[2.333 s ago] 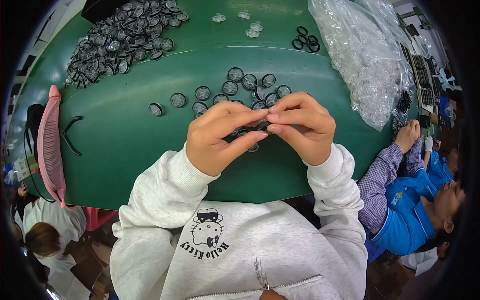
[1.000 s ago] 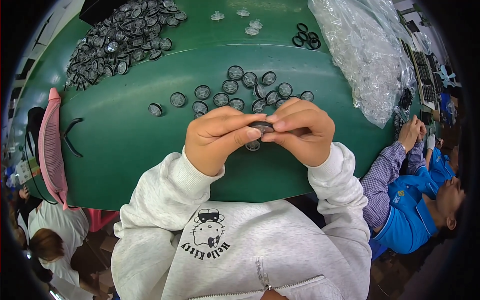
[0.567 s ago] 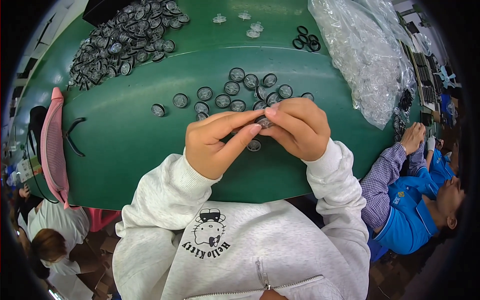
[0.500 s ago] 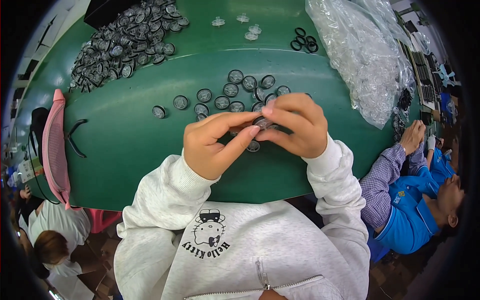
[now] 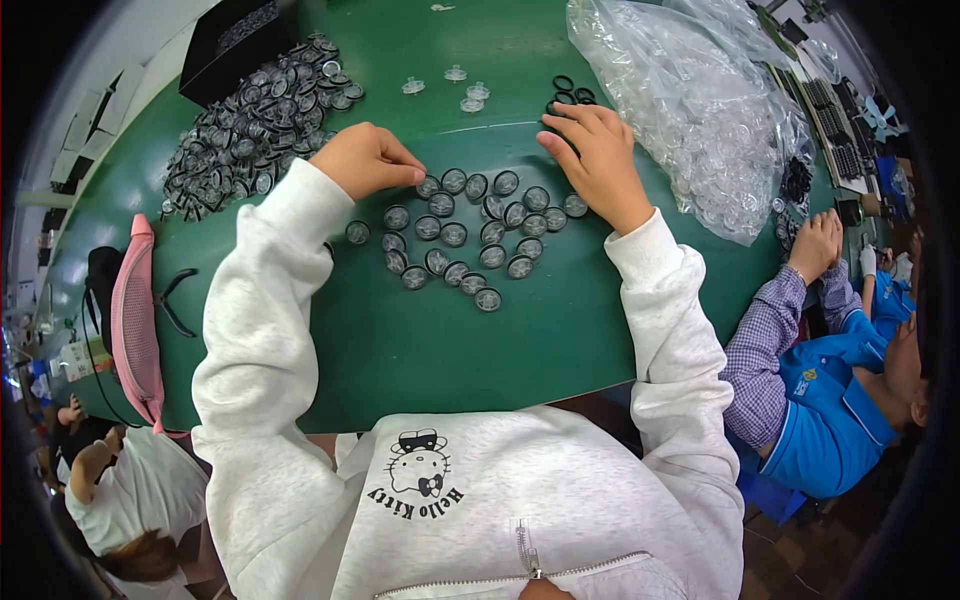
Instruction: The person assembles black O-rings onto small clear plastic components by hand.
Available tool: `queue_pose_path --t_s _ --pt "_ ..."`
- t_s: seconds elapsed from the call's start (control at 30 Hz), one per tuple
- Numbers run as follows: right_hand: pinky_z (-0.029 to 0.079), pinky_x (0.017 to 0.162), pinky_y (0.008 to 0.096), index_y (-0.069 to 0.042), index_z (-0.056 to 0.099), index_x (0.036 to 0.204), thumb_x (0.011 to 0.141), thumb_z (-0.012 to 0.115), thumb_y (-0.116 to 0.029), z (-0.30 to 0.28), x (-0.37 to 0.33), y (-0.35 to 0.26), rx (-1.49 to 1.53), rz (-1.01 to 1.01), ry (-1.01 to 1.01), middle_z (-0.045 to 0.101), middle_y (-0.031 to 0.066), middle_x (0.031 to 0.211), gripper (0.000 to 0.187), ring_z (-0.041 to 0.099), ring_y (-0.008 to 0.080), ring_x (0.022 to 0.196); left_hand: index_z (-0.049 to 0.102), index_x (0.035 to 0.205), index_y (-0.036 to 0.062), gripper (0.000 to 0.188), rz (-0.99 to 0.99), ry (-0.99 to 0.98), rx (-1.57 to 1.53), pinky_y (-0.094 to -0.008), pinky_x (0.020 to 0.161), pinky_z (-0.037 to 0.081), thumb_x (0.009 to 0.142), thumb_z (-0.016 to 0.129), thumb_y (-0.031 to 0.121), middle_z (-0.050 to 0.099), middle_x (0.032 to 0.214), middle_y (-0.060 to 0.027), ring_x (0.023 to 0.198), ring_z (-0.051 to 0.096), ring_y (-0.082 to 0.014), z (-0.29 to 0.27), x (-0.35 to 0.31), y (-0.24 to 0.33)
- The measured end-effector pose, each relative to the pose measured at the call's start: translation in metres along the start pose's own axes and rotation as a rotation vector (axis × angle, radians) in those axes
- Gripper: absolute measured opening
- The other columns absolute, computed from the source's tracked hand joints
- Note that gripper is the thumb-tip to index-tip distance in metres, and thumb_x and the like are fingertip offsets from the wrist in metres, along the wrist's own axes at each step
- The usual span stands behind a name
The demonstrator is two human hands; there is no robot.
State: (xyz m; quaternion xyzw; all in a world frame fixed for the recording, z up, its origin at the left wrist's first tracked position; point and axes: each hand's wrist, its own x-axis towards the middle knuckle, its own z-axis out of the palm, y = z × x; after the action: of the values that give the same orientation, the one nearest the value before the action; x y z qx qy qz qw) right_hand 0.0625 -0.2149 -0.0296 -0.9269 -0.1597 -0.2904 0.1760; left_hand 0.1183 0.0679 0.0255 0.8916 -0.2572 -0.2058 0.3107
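Note:
A loose group of clear plastic discs with black rings round their rims (image 5: 453, 235) lies on the green table in front of me. My left hand (image 5: 365, 163) is closed in a pinch at the upper left of the group, its fingertips on the edge of one ringed disc (image 5: 428, 187). Farther right, my right hand (image 5: 597, 165) reaches forward, thumb and fingers apart, its fingertips by several loose black rings (image 5: 564, 84). The hand partly hides those rings. Beyond the group sit several clear plastic pieces without rings (image 5: 473, 104).
At the far left is a large heap of ringed discs (image 5: 250, 135) beside a black box (image 5: 225, 55). A big clear bag of plastic pieces (image 5: 700, 140) lies to the right. A pink pouch (image 5: 138, 325) and black-handled pliers (image 5: 172, 303) lie left. A co-worker's hands (image 5: 817, 243) rest at right.
My hands have parted from the disc they held together. The left moved up and left to the group's edge; the right moved forward to the black rings. The view has shifted slightly.

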Motion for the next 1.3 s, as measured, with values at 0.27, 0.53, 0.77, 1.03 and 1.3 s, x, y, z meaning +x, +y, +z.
queue_pose_path --t_s 0.27,0.53,0.77,1.03,1.3 --pt "0.024 0.089 0.0350 -0.015 0.068 0.098 0.086 0.053 -0.042 0.003 0.000 0.002 0.037 0.124 -0.073 0.061 -0.0033 0.108 0.033 0.045 0.0176 0.097 0.069 0.093 0.0146 0.019 0.341 0.292 0.352 -0.0234 0.066 0.046 0.075 0.066 0.010 0.060 0.087 -0.0013 0.072 0.057 -0.0147 0.005 0.061 0.018" --pt "0.024 0.087 0.0349 -0.016 0.069 0.095 0.085 0.055 -0.039 0.005 0.001 0.003 0.055 0.166 -0.055 0.062 -0.0047 0.103 0.028 0.045 0.0176 0.094 0.068 0.095 0.0156 0.023 0.465 0.318 0.599 -0.0240 0.067 0.047 0.074 0.066 0.007 0.061 0.091 0.0001 0.075 0.059 -0.0151 0.013 0.075 0.021" --pt "0.024 0.084 0.0348 -0.016 0.069 0.091 0.085 0.056 -0.037 0.008 0.002 0.007 0.077 0.170 -0.051 0.063 -0.0048 0.098 0.026 0.045 0.0174 0.092 0.065 0.093 0.0037 0.018 0.369 0.411 -0.344 -0.0216 0.068 0.048 0.075 0.065 0.003 0.063 0.084 -0.0018 0.074 0.059 -0.0113 0.010 -0.011 0.059" --pt "0.024 0.083 0.0350 -0.015 0.069 0.087 0.084 0.056 -0.037 0.008 0.011 0.001 -0.042 0.142 -0.052 0.064 -0.0051 0.094 0.026 0.045 0.0178 0.090 0.061 0.096 -0.0020 0.023 0.238 0.480 -0.946 -0.0236 0.080 0.048 0.074 0.064 -0.007 0.057 0.102 -0.0097 0.086 0.057 -0.0154 0.088 -0.069 0.056" --pt "0.031 0.084 0.0324 -0.009 0.068 0.083 0.081 0.064 -0.025 -0.002 0.015 -0.007 -0.022 0.091 0.026 0.065 -0.0013 0.092 0.016 0.050 0.0159 0.086 0.061 0.099 -0.0017 0.028 0.288 0.555 -0.892 -0.0237 0.080 0.048 0.072 0.065 -0.008 0.056 0.102 -0.0097 0.087 0.057 -0.0163 0.095 -0.074 0.057"
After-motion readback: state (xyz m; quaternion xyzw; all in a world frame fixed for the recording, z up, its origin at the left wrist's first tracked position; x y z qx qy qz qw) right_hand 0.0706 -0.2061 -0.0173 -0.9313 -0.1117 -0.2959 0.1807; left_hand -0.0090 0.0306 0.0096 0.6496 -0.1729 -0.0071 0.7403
